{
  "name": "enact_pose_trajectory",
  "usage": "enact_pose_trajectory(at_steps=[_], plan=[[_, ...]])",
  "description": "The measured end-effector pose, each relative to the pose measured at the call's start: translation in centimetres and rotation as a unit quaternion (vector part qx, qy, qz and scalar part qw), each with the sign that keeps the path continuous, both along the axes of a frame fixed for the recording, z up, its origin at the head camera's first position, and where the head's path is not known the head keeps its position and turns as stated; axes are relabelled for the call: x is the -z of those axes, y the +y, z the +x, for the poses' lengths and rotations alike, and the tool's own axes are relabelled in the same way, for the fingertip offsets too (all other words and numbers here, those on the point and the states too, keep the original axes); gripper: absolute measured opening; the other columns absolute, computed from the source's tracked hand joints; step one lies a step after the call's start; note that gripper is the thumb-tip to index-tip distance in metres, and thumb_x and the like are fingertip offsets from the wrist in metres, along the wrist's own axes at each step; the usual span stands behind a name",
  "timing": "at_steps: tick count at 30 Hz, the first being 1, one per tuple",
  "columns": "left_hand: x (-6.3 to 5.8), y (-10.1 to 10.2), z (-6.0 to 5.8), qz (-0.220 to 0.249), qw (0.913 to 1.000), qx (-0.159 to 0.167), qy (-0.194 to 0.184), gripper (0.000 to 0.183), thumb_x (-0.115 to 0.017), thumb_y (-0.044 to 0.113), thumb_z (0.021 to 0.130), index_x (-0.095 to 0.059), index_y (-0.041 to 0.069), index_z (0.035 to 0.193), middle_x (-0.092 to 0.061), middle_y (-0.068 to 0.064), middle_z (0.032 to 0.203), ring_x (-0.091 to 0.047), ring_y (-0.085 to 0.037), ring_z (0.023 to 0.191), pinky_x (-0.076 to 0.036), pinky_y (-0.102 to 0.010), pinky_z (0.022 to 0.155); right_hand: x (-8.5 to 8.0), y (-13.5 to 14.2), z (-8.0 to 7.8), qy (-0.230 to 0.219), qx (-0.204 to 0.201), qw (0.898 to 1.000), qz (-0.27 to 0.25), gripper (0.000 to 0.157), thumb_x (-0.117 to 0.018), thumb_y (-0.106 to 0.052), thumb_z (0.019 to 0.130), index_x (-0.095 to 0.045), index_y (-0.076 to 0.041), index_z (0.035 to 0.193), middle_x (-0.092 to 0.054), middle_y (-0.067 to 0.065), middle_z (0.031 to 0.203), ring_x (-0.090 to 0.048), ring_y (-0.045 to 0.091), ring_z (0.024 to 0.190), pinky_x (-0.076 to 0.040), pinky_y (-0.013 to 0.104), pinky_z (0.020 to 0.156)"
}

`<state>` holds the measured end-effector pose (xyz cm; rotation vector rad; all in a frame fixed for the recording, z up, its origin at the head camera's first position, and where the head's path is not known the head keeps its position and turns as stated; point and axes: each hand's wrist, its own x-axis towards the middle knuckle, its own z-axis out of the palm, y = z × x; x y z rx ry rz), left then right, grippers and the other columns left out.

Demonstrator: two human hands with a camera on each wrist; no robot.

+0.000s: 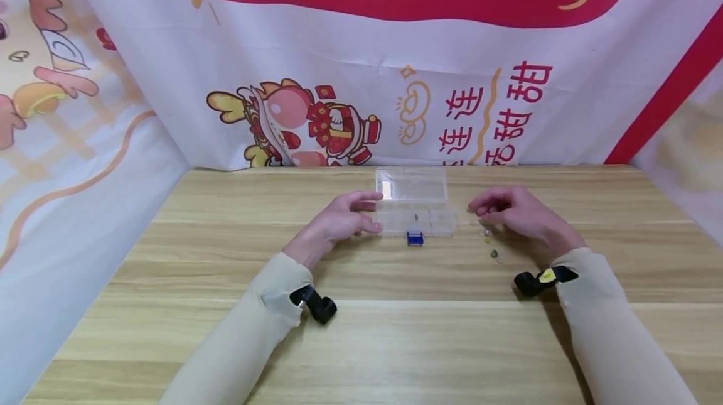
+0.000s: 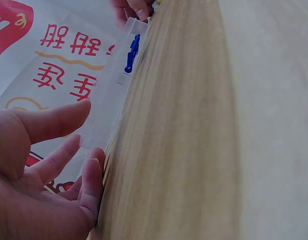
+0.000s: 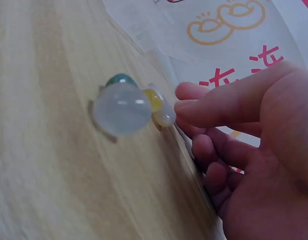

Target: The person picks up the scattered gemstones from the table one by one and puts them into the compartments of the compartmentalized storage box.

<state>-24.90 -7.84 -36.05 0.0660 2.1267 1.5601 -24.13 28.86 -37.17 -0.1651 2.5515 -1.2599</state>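
A clear plastic compartment box point(image 1: 390, 220) lies with its lid point(image 1: 418, 184) raised at the far side of the table, a blue latch point(image 1: 415, 238) at its front. One small dark piece point(image 1: 416, 217) sits in a compartment. My left hand point(image 1: 346, 216), fingers spread, rests at the box's left end; in the left wrist view its fingertips point(image 2: 95, 165) meet the corner. My right hand point(image 1: 516, 210) is low over the table right of the box, fingers bent and thumb near the index tip; whether it pinches anything is hidden. Closest are small bead-like stones: clear point(image 3: 122, 109), green point(image 3: 121, 79), yellow point(image 3: 154, 100).
The loose stones point(image 1: 494, 253) lie in a short line on the wooden table point(image 1: 429, 342), right of the box. A printed cloth point(image 1: 339, 47) hangs behind the table's back edge. Each wrist carries a black camera point(image 1: 322, 307).
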Motion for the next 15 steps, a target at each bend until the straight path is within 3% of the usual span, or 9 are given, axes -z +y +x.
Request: enact_pose_trajectory(at_steps=[4,7,15], plan=[[0.04,0.07,0.03,0.004,1.0,0.0,0.001,0.07,-0.079,0.002,0.088,-0.059,0.028,0.15,-0.057,-0.005,0.152,-0.059,-0.025,0.122,-0.051,-0.032,0.09,-0.02,0.23,0.16,-0.019,-0.012,1.0,0.009,0.029,-0.067,-0.015,0.102,-0.072,-0.014,0.131,-0.068,0.011,0.135,-0.052,0.027,0.117,-0.043,0.034,0.097],[0.15,0.1,0.04,0.008,1.0,0.0,-0.001,0.07,-0.079,0.002,0.087,-0.06,0.027,0.149,-0.057,-0.005,0.151,-0.059,-0.025,0.121,-0.051,-0.032,0.089,0.03,0.29,0.23,-0.023,-0.017,0.999,0.015,0.026,-0.066,-0.016,0.103,-0.074,-0.015,0.128,-0.069,0.01,0.136,-0.05,0.028,0.118,-0.038,0.037,0.097],[0.14,0.03,-0.07,0.005,1.0,-0.004,0.001,0.069,-0.08,0.003,0.087,-0.06,0.029,0.148,-0.056,-0.003,0.152,-0.059,-0.025,0.122,-0.051,-0.032,0.091,0.31,0.06,-0.09,0.033,-0.036,0.998,0.033,0.025,-0.073,-0.017,0.099,-0.078,-0.014,0.123,-0.071,0.01,0.127,-0.056,0.021,0.107,-0.046,0.028,0.088]])
